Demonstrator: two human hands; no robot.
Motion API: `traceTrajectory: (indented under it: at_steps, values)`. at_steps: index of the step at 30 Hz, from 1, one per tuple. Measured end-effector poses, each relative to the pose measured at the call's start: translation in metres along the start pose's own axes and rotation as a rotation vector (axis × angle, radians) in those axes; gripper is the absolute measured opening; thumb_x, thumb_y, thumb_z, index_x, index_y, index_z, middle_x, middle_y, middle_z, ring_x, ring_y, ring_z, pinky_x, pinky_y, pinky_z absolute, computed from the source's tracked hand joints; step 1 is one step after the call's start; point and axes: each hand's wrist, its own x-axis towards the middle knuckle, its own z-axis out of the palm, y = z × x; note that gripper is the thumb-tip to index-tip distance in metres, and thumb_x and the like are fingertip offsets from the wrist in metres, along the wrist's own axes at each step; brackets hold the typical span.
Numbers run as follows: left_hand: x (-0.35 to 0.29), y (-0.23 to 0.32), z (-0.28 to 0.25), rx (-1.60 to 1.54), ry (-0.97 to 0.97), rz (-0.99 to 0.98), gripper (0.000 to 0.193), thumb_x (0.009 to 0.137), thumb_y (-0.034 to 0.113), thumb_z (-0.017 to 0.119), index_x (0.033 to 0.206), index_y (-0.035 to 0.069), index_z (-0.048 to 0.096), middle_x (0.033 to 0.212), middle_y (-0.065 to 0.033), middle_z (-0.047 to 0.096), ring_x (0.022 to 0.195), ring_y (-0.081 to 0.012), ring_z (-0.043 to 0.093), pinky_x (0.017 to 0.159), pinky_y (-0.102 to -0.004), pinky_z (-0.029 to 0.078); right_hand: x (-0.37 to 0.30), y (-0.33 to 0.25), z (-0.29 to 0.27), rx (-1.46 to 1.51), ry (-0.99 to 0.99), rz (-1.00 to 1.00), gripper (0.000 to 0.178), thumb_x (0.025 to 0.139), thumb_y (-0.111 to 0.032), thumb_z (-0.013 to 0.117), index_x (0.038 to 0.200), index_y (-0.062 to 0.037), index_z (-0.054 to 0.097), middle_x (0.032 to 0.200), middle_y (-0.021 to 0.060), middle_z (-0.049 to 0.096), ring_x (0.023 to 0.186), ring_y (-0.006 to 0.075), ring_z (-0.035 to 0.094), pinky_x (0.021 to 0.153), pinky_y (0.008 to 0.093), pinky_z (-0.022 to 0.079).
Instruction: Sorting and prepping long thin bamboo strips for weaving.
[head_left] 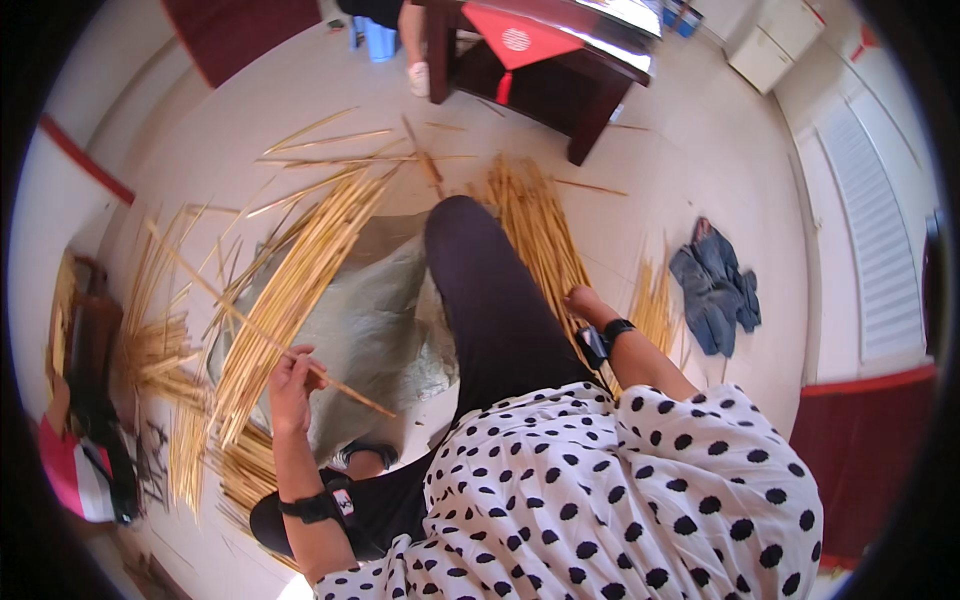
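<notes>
My left hand [294,385] is closed around one long, thin, dry yellow stalk [232,312]. The stalk slants across a heap of similar stalks [300,290], its lower end near my lap. Beneath that heap spreads a grey-green plastic sheet [370,310]. At the near edge of a second stalk bundle [530,215], beside my right thigh, is my right hand [590,305]. Its fingers look curled against the stalks, and what they hold, if anything, cannot be made out. Both wrists wear black straps.
A knife-like tool with a wooden handle [430,170] lies ahead on the floor. Loose stalks [160,350] lie scattered at left, with a smaller pile [652,300] at right. Dark blue clothing [715,285] is on the floor. Beyond stands a dark table [540,90], with another person's leg [412,45] beside it.
</notes>
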Motion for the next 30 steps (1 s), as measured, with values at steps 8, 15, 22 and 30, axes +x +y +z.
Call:
traceTrajectory:
  at_steps: [8,15,22,30]
  values:
    - [0.004,0.014,0.005,-0.028,-0.137,0.035,0.023,0.093,0.02,0.052,0.103,0.001,0.055,0.08,-0.0048,0.06,0.065,-0.0119,0.057,0.061,-0.0246,0.049,-0.012,-0.018,-0.06,0.703,0.198,0.018,0.022,0.089,-0.022,0.055,0.097,-0.0024,0.06,0.076,0.0054,0.061,0.057,0.0105,0.055,0.045,0.0222,0.04]
    - [-0.012,0.026,0.007,-0.091,-0.266,0.083,0.017,0.092,0.02,0.055,0.094,0.003,0.058,0.079,-0.0023,0.062,0.065,-0.0093,0.058,0.062,-0.0226,0.05,-0.111,-0.195,-0.183,1.365,0.078,-0.241,0.01,0.091,-0.018,0.055,0.093,-0.0085,0.057,0.067,-0.0012,0.05,0.054,0.0074,0.044,0.047,0.02,0.034]
    - [-0.022,0.021,0.019,-0.056,-0.343,0.081,0.017,0.091,0.02,0.057,0.092,0.002,0.059,0.079,-0.0042,0.063,0.066,-0.0103,0.061,0.062,-0.0223,0.052,-0.196,-0.313,-0.183,1.061,-0.278,-0.713,0.012,0.093,-0.013,0.051,0.097,-0.0024,0.054,0.073,0.0021,0.051,0.058,0.0068,0.044,0.051,0.0195,0.036]
    - [-0.038,0.009,0.043,0.159,-0.651,0.137,0.021,0.092,0.024,0.056,0.088,0.003,0.056,0.068,-0.0006,0.056,0.06,-0.0089,0.057,0.055,-0.0249,0.048,-0.219,-0.357,-0.109,0.792,-0.389,-0.844,0.023,0.089,0.0,0.051,0.113,-0.0007,0.05,0.091,0.0038,0.055,0.065,0.0058,0.049,0.058,0.0201,0.043]
